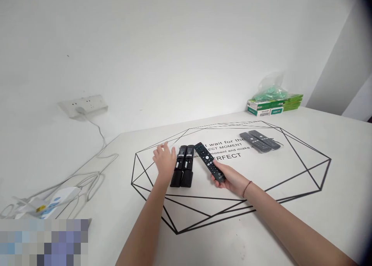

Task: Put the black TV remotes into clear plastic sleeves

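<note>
My right hand [225, 175] is closed around the lower end of a black remote control [207, 157], its button side facing up. To the left, my left hand [164, 157] has its fingers apart and holds nothing. Right beside it lie two black remote controls, a left one [179, 154] and a right one [189, 153], back side up with their battery compartments uncovered. Their lower ends look like loose or slid-down black covers. Farther right, two more dark remote controls [255, 141] lie side by side, buttons up, seemingly in clear plastic wrapping.
Green and white boxes [265, 105] stand at the back right with a clear bag [271, 90] on top. A wall socket [87, 104] with a plugged cable is at the left. Tangled cables and a power strip [58, 200] lie on the left of the white table [215, 242].
</note>
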`<state>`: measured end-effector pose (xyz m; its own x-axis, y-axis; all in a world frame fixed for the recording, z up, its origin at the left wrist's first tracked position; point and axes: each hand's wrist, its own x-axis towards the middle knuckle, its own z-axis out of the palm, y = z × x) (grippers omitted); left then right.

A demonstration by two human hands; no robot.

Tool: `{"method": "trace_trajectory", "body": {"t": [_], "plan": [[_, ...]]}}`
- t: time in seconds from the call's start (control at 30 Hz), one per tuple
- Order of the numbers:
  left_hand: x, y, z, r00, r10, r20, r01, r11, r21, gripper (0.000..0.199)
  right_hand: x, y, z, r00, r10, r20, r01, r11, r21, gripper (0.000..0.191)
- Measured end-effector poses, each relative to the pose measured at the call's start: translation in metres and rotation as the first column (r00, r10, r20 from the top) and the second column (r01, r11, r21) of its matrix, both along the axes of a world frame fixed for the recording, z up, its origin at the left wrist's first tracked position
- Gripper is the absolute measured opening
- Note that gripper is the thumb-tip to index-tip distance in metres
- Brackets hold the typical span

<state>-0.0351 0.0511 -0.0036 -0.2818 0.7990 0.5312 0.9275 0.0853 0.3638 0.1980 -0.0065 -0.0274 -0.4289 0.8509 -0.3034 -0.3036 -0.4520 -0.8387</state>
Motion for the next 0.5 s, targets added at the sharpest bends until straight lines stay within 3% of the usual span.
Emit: {"method": "trace_trajectory", "body": {"t": [0.07,0.1,0.13,0.2,0.23,0.3,0.4,0.5], "plan": [[0.029,-0.010,0.003,0.956,-0.253,0.151,0.261,0.965,-0.033,0.042,-0.006,0.000,-0.001,0.992,-0.058,-0.114,0.049,0.995,-0.084,0.039],[0.044,-0.016,0.002,0.884,-0.363,0.294,0.401,0.913,-0.079,0.043,-0.009,-0.001,-0.001,0.983,-0.072,-0.169,0.055,0.993,-0.105,0.041],[0.059,-0.021,0.000,0.785,-0.411,0.464,0.506,0.857,-0.097,0.045,-0.011,-0.001,-0.001,0.973,-0.085,-0.216,0.063,0.992,-0.109,0.040],[0.085,-0.033,-0.010,0.514,-0.413,0.751,0.626,0.780,0.001,0.048,-0.013,-0.002,-0.001,0.958,-0.131,-0.257,0.120,0.991,-0.059,0.034],[0.094,-0.038,-0.015,0.383,-0.421,0.822,0.672,0.738,0.065,0.049,-0.013,-0.003,-0.002,0.958,-0.164,-0.237,0.168,0.986,-0.003,0.031],[0.104,-0.044,-0.024,0.192,-0.413,0.890,0.712,0.683,0.164,0.048,-0.013,-0.004,-0.003,0.961,-0.258,-0.105,0.272,0.949,0.160,0.030],[0.102,-0.044,-0.031,0.025,-0.383,0.923,0.723,0.645,0.248,0.040,-0.012,-0.006,-0.004,0.923,-0.369,0.112,0.304,0.874,0.378,0.036],[0.095,-0.040,-0.031,-0.086,-0.357,0.930,0.701,0.641,0.311,0.033,-0.014,-0.007,-0.003,0.946,-0.278,0.169,0.210,0.919,0.334,0.040]]}}
